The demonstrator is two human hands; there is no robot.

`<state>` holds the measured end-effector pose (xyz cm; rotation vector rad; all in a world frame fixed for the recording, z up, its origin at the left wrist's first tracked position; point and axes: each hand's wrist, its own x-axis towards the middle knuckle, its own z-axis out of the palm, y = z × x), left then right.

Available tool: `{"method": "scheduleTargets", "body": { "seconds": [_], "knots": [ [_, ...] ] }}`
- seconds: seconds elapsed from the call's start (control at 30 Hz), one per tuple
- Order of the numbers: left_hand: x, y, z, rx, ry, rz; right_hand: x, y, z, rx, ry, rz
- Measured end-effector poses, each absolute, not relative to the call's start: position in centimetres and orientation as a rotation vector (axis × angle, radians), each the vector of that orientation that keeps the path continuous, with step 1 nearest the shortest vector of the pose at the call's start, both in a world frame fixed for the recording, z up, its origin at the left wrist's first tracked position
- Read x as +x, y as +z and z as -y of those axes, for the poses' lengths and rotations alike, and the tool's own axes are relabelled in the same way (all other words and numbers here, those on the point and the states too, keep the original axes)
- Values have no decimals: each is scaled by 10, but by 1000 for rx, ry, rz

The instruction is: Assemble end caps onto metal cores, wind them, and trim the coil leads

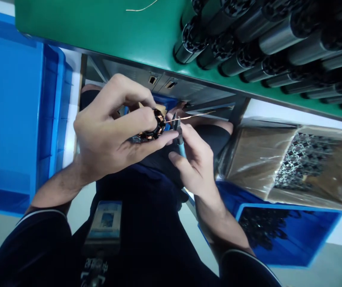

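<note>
My left hand (111,127) is closed round a small motor stator (156,126) wound with copper wire, held over my lap below the table edge. A thin copper wire end (195,115) sticks out from it to the right. My right hand (196,159) is closed on a small cutting tool with a light blue handle (180,141), its tip at the base of that wire, right beside the stator.
A green table (114,28) runs across the top, with several dark cylindrical motor housings (248,36) lying on it and a loose copper strand (141,7). A blue bin (15,119) stands at left. At right are a plastic-lined carton of metal rings (302,159) and a blue crate (284,235).
</note>
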<state>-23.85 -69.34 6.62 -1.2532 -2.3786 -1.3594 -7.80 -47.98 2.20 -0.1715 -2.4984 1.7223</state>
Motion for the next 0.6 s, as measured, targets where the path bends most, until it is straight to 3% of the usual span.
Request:
{"method": "scheduleTargets", "body": {
  "seconds": [0.4,0.6],
  "knots": [
    [-234,64,695,-1265,-1341,2348,-81,34,482,-140,1669,2463],
    [-233,54,690,-1139,-1604,2339,-79,23,483,-222,1671,2446]
  ]
}}
